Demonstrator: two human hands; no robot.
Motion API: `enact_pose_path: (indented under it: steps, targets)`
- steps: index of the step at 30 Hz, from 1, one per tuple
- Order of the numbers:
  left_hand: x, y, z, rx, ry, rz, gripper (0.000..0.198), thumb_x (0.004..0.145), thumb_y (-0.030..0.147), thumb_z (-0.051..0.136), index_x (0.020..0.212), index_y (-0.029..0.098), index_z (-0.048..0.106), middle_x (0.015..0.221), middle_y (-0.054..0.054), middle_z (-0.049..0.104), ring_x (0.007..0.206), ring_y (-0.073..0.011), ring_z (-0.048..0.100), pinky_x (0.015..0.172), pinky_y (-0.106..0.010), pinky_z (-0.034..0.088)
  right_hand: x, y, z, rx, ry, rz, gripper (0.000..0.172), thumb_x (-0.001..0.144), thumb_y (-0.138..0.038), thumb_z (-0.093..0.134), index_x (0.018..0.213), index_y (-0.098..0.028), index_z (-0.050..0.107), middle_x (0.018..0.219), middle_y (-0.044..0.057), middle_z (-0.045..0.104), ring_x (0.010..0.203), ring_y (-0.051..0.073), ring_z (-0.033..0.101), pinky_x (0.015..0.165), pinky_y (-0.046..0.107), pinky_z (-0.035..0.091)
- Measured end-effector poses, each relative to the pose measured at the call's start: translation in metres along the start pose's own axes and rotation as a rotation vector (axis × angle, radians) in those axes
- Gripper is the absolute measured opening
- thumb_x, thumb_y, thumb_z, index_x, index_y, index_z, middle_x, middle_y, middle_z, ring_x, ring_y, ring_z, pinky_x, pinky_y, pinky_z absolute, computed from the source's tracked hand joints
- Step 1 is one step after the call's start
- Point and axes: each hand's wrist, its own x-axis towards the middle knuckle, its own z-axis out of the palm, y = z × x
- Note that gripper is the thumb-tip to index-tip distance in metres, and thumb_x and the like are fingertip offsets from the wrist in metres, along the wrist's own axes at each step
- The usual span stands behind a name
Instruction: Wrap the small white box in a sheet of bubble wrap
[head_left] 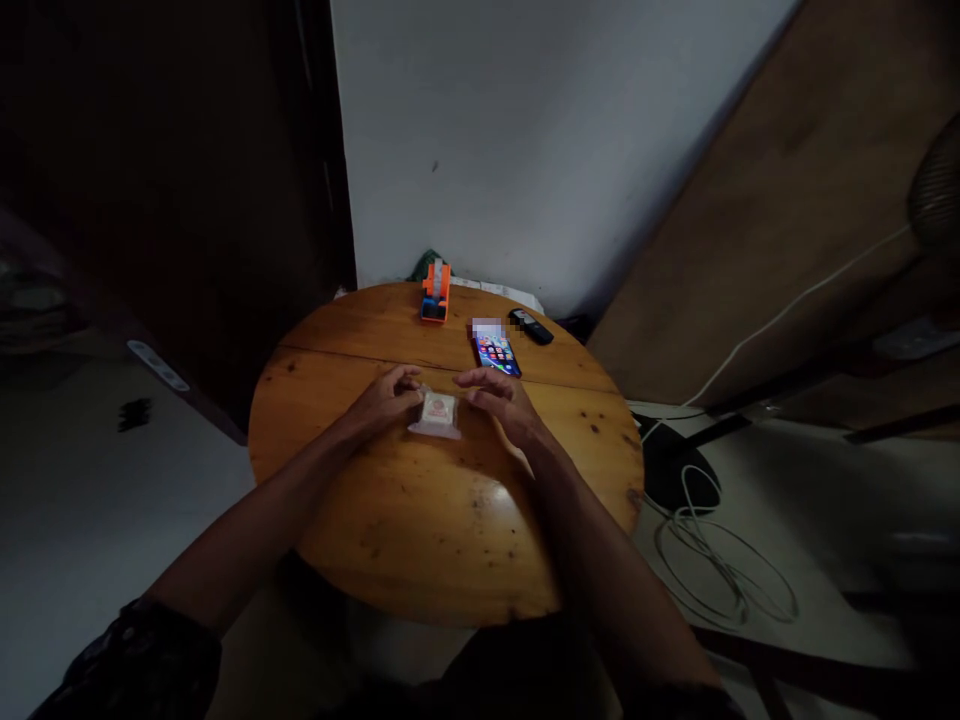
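While left hand (391, 396) and right hand (504, 397) stand apart, unclosed, flanking the wrapped pale block (439, 408) on the bench (420, 535), left contact unclear, I judge it light, firm, slick, possibly crumbly: best held by its sides, not the loose film (435, 431)

Pale wrapped block (439, 410), red-printed, flat on table (420, 530)

Here's a white packet (438, 409), reddish print; honey-brown table (360, 510), dark-knotted; orange-and-blue tape dispenser (444, 284); black remote (535, 330); multicoloured icons lighting the phone (496, 352)!
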Motion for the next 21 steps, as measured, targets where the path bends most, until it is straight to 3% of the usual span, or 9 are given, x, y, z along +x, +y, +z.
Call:
enact_pose_path:
  steps: [3,6,10,15,21]
  targets:
    - [0.001,-0.002,-0.001,-0.03,-0.008,0.003,0.056,0.068,0.035,0.065,0.12,0.014,0.056,0.102,-0.006,0.064,0.099,-0.0193,0.063,0.094,-0.033,0.048,-0.005,-0.004,0.004,0.059,-0.167,0.073,0.048,0.062,-0.033,0.081,0.108,-0.023,0.069,0.111,0.004,0.069,0.083,0.016,0.063,0.073,0.028,0.05]
    - [0.001,-0.003,-0.002,-0.02,-0.019,0.024,0.059,0.067,0.036,0.066,0.122,0.014,0.056,0.103,-0.006,0.062,0.097,-0.0188,0.062,0.091,-0.031,0.048,-0.006,-0.002,0.012,0.032,-0.242,0.099,0.055,0.061,-0.033,0.084,0.112,-0.022,0.066,0.108,0.004,0.07,0.078,0.015,0.063,0.071,0.028,0.051]
    - [-0.001,-0.003,0.001,0.014,-0.015,0.052,0.059,0.067,0.036,0.067,0.121,0.015,0.057,0.098,-0.004,0.061,0.091,-0.0171,0.061,0.085,-0.03,0.049,-0.005,0.007,0.023,-0.041,-0.166,0.022,0.045,0.063,-0.041,0.083,0.101,-0.021,0.069,0.096,0.003,0.071,0.081,0.018,0.064,0.072,0.03,0.052]
    - [-0.002,0.0,0.004,-0.001,-0.008,0.057,0.054,0.068,0.032,0.068,0.118,0.015,0.059,0.095,-0.002,0.061,0.083,-0.0147,0.061,0.08,-0.028,0.05,-0.004,0.011,0.028,-0.191,0.014,-0.158,0.023,0.077,-0.045,0.071,0.08,-0.022,0.07,0.103,0.006,0.072,0.099,0.023,0.065,0.088,0.036,0.05]
    - [-0.002,0.002,0.007,-0.038,-0.04,0.023,0.057,0.067,0.03,0.071,0.121,0.016,0.058,0.099,-0.003,0.06,0.083,-0.0138,0.06,0.078,-0.028,0.051,-0.002,0.008,0.028,-0.04,0.11,-0.118,0.027,0.082,-0.049,0.066,0.08,-0.022,0.064,0.102,0.006,0.072,0.097,0.021,0.065,0.088,0.034,0.049]
